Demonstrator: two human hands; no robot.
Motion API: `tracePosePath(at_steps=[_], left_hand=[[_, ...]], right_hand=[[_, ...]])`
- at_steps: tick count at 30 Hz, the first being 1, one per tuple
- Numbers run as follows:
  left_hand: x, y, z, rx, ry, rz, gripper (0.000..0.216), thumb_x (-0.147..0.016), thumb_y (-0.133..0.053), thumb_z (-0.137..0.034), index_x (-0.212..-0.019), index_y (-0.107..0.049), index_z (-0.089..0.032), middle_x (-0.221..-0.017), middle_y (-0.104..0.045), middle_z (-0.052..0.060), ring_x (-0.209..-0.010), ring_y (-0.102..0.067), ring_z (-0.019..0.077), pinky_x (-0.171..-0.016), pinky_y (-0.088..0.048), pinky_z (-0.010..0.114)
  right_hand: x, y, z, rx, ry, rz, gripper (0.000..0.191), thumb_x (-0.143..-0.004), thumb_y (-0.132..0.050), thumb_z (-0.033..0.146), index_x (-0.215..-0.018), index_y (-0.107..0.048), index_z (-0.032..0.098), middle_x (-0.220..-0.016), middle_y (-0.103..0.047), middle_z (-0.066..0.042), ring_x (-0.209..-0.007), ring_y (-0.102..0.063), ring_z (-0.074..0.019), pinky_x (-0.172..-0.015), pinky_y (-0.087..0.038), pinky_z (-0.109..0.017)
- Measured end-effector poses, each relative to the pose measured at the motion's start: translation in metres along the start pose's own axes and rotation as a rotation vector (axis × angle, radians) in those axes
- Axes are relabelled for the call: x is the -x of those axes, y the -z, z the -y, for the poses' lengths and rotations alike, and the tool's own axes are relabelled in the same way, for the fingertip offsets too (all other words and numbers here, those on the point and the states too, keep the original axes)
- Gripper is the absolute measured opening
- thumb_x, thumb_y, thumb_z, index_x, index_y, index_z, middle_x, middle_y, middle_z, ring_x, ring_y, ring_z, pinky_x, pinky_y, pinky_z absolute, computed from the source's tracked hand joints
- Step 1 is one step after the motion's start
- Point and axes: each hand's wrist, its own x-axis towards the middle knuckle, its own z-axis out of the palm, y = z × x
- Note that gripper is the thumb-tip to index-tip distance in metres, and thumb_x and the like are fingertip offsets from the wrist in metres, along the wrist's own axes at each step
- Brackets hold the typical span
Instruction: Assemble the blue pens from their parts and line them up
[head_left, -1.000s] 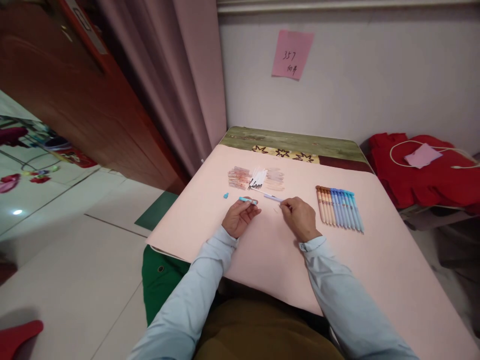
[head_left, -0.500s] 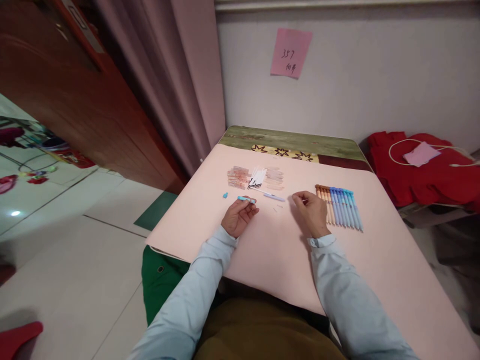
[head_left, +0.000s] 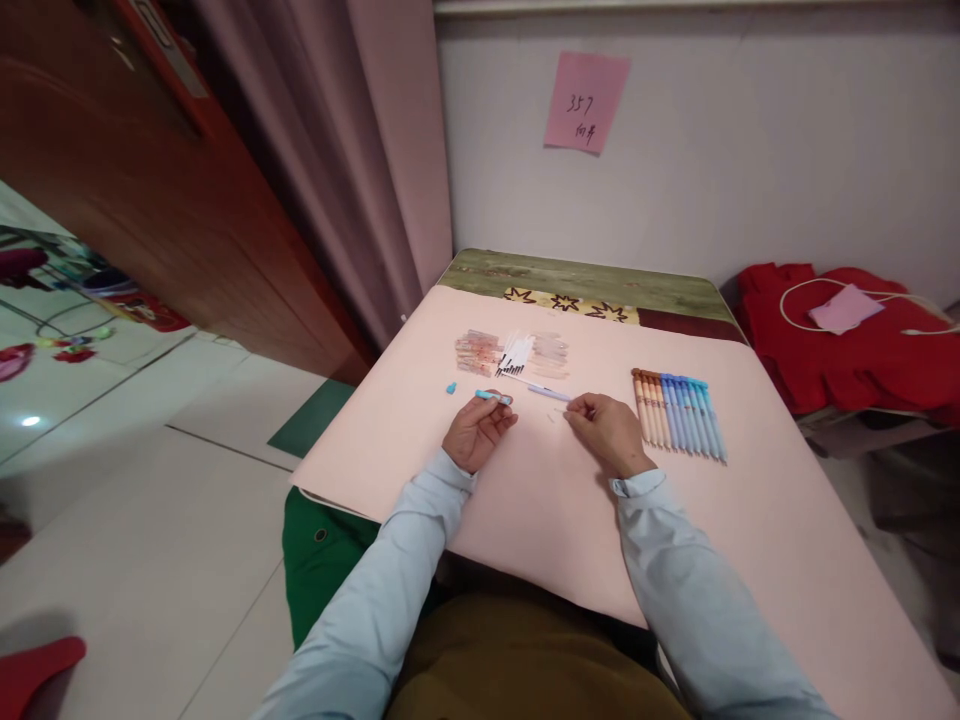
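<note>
My left hand (head_left: 480, 432) holds a short light-blue pen part (head_left: 491, 396) between thumb and fingers, its palm turned partly up. My right hand (head_left: 611, 432) is low over the table, thumb and forefinger pinched beside tiny loose pen pieces (head_left: 552, 417); whatever is between the fingertips is too small to make out. Just above those fingertips lies a pale lavender pen barrel (head_left: 547, 391). A small light-blue piece (head_left: 451, 388) rests left of my left hand. Beyond the hands are a pile of white, black-tipped refills (head_left: 516, 352) and two heaps of clear brownish pen parts (head_left: 478, 353), (head_left: 550, 355).
A row of several pens (head_left: 679, 415), brown, blue and light blue, lies right of my right hand. The table (head_left: 525, 540) has a pale pink cover and a patterned far edge. Red cloth (head_left: 795, 350) with a white cable is at right, a wooden door (head_left: 210, 200) at left.
My right hand has moved left and slightly down, from above the table to the tiny pieces by the lavender barrel. My left hand stays in place with the light-blue part.
</note>
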Motion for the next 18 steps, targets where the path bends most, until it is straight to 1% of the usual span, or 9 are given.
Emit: tracePosePath(at_steps=[3, 6, 9, 13, 15, 18], left_hand=[[0.0, 0.0, 0.0, -0.001, 0.002, -0.001, 0.01, -0.08, -0.067, -0.014, -0.089, -0.063, -0.015, -0.086, -0.065, 0.002, -0.073, -0.063, 0.0097, -0.08, -0.055, 0.028], [0.0, 0.0, 0.0, 0.002, 0.005, 0.001, 0.01, -0.08, -0.067, -0.014, -0.089, -0.063, -0.015, -0.086, -0.065, 0.002, -0.073, -0.063, 0.0096, -0.08, -0.055, 0.027], [-0.001, 0.0, 0.0, 0.008, 0.006, -0.001, 0.009, -0.081, -0.066, -0.013, -0.089, -0.063, -0.015, -0.086, -0.066, 0.003, -0.073, -0.063, 0.0098, -0.079, -0.055, 0.028], [0.0, 0.0, -0.001, 0.009, 0.008, -0.003, 0.009, -0.081, -0.066, -0.013, -0.089, -0.063, -0.014, -0.086, -0.066, 0.003, -0.072, -0.063, 0.0099, -0.079, -0.056, 0.028], [0.0, 0.0, -0.001, 0.01, 0.006, 0.003, 0.009, -0.081, -0.066, -0.013, -0.089, -0.062, -0.014, -0.087, -0.066, 0.003, -0.072, -0.063, 0.01, -0.079, -0.056, 0.028], [0.0, 0.0, 0.0, 0.014, 0.007, 0.007, 0.009, -0.081, -0.066, -0.012, -0.089, -0.062, -0.014, -0.086, -0.066, 0.003, -0.073, -0.063, 0.0104, -0.079, -0.056, 0.028]], right_hand=[[0.001, 0.001, 0.003, 0.008, 0.024, -0.001, 0.016, -0.077, -0.058, 0.033, -0.076, -0.072, 0.025, -0.071, -0.069, 0.0, -0.066, -0.059, -0.0171, -0.059, -0.035, -0.027], [0.002, 0.001, 0.003, -0.084, 0.031, -0.013, 0.017, -0.079, -0.057, 0.035, -0.077, -0.07, 0.023, -0.068, -0.067, 0.0, -0.064, -0.058, -0.0164, -0.058, -0.036, -0.027], [0.001, -0.003, 0.004, -0.332, 0.004, -0.01, 0.02, -0.079, -0.059, 0.039, -0.079, -0.067, 0.02, -0.065, -0.065, -0.001, -0.059, -0.056, -0.0153, -0.056, -0.039, -0.026], [0.001, -0.008, 0.011, -0.732, -0.063, 0.081, 0.025, -0.073, -0.068, 0.041, -0.079, -0.062, 0.018, -0.063, -0.063, -0.001, -0.059, -0.057, -0.0145, -0.056, -0.043, -0.025], [0.001, -0.009, 0.015, -0.856, -0.073, 0.097, 0.027, -0.069, -0.073, 0.04, -0.079, -0.062, 0.018, -0.062, -0.061, 0.0, -0.058, -0.055, -0.0129, -0.055, -0.042, -0.024], [0.001, -0.008, 0.018, -0.956, -0.072, 0.103, 0.027, -0.067, -0.074, 0.038, -0.081, -0.063, 0.018, -0.062, -0.058, 0.003, -0.056, -0.05, -0.0104, -0.053, -0.038, -0.022]])
